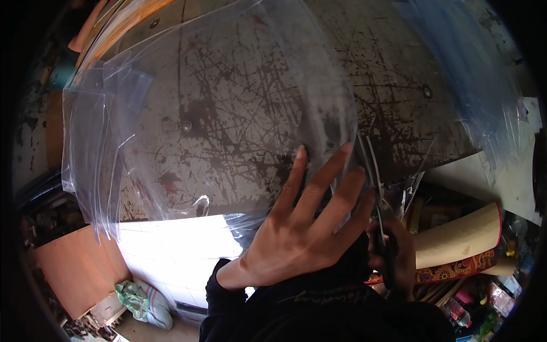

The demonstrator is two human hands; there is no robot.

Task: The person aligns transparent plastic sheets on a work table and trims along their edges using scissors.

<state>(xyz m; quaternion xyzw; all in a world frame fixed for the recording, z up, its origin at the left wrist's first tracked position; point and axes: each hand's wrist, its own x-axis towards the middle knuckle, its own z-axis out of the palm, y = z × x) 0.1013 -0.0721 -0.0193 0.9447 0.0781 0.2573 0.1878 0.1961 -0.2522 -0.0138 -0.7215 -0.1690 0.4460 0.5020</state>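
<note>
A clear plastic sheet [239, 114] lies over the scratched tabletop [393, 51], with folds bunched along its left side. My left hand [302, 233] rests with spread fingers on the sheet near the table's front edge, pressing its right part. Just right of those fingertips, long dark scissors [376, 194] point away from me along the sheet's right edge. My right hand [399, 248] is closed around their handle end, partly in shadow. Whether the blades are apart is hard to make out.
More bluish clear plastic [473, 80] hangs over the table's right side. Rolled material [461, 236] and patterned fabric [456, 269] lie below right. An orange-brown board [82, 268] and a stuffed sack [151, 308] stand on the floor at lower left.
</note>
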